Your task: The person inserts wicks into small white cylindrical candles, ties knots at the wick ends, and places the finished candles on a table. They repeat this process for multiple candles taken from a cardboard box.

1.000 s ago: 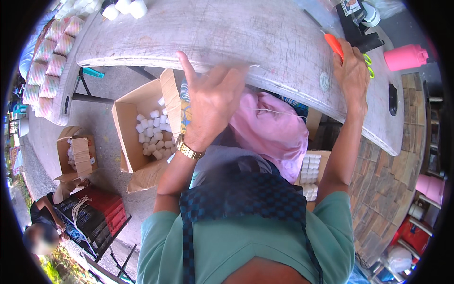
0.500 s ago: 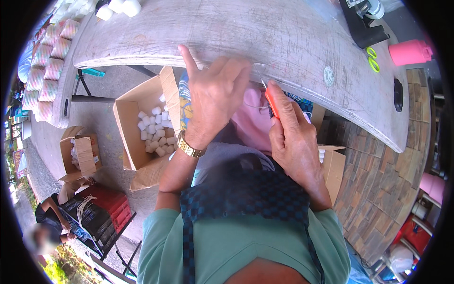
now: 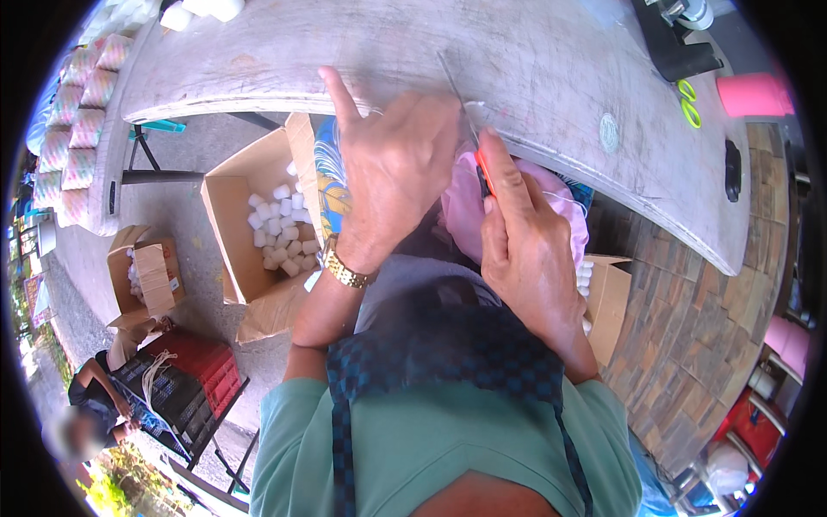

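My right hand (image 3: 530, 237) grips a knife with an orange-red and black handle (image 3: 486, 172), forefinger laid along its top. Its thin, slightly blurred blade (image 3: 457, 90) points away from me across the table's near edge. Just left of the blade is my left hand (image 3: 401, 151), back up, its thumb stretched out and its other fingers curled down together at the table edge. Whatever lies under those fingers is hidden; only a small white bit shows beside the blade. A gold watch (image 3: 349, 269) circles my left wrist. Pink cloth (image 3: 461, 220) hangs below the hands.
A cardboard box (image 3: 226, 207) of white cylinders stands left under the worn table (image 3: 534, 60). Another box (image 3: 607, 302) is at right. Green-handled scissors (image 3: 689, 105) and a pink container (image 3: 754, 93) sit far right. Striped packs (image 3: 86, 125) lie left. A person (image 3: 90, 392) works beside crates (image 3: 185, 375).
The knife's blade now reaches farther over the table, beside my left fingers. My right hand has shifted slightly left and nearer to me. The left hand stays at the edge.
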A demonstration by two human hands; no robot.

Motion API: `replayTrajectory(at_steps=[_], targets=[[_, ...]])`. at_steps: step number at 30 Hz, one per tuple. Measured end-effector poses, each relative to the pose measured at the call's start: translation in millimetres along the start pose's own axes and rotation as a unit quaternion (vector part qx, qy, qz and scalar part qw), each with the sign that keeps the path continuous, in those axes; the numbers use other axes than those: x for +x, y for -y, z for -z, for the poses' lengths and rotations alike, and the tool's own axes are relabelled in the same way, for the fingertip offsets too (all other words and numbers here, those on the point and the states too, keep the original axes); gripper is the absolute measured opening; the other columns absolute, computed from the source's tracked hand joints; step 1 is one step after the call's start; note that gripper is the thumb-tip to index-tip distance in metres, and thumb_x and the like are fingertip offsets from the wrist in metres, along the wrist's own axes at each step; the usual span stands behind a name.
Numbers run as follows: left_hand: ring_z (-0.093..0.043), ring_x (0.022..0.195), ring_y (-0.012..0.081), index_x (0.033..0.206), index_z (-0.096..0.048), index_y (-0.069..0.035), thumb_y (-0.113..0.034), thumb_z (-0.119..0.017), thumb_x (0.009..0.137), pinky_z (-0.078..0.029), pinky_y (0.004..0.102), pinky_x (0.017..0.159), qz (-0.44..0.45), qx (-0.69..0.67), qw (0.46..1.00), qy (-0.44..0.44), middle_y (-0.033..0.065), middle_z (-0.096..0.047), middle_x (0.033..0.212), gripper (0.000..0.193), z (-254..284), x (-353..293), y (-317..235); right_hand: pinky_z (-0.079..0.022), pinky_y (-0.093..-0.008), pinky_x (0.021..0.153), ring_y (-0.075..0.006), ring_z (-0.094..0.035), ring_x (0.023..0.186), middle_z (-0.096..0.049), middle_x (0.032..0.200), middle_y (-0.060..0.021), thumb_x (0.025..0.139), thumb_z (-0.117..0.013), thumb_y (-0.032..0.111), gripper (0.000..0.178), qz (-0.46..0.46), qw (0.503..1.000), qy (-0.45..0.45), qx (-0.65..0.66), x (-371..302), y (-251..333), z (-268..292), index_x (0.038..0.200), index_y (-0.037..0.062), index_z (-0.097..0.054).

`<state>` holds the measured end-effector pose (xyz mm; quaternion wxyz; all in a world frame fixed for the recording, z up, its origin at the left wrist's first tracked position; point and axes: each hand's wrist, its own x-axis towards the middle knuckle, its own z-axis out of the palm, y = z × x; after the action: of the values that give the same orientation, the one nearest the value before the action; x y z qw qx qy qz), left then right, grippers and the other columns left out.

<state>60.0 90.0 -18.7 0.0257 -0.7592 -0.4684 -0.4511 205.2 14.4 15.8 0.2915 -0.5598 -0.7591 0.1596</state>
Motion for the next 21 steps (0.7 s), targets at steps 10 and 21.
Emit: replayTrajectory(at_steps=[10,21], targets=[[-0.059,0.057,0.0196,0.084,-0.064,-0.012,-0.007,-0.067,0.079,-0.016,0.0572,0.112,0.040,0.066,0.997,0.002,-0.0006,-0.062,0.066,0.008,-0.6,0.2,-10.7,-0.049,-0.0431,0.052,-0.0368,-0.060,0.059,-0.057,0.078,-0.0193,0.076,-0.060,-0.002,0.070,-0.020,0.998,0.058,-0.011,-24.4,0.2,16.3,0.141,0.0036,-0.036],[-0.052,0.055,0.0053,0.091,-0.061,-0.003,-0.010,-0.061,0.090,-0.048,0.0347,0.081,0.213,-0.123,0.968,-0.044,0.0001,-0.062,0.067,0.008,22.8,-1.9,-1.1,-0.052,-0.0411,0.062,-0.0369,-0.065,0.074,-0.064,0.093,-0.0242,0.083,-0.057,0.003,0.055,0.077,0.996,-0.042,0.015,-5.6,-21.8,18.1,0.137,0.0092,-0.046]])
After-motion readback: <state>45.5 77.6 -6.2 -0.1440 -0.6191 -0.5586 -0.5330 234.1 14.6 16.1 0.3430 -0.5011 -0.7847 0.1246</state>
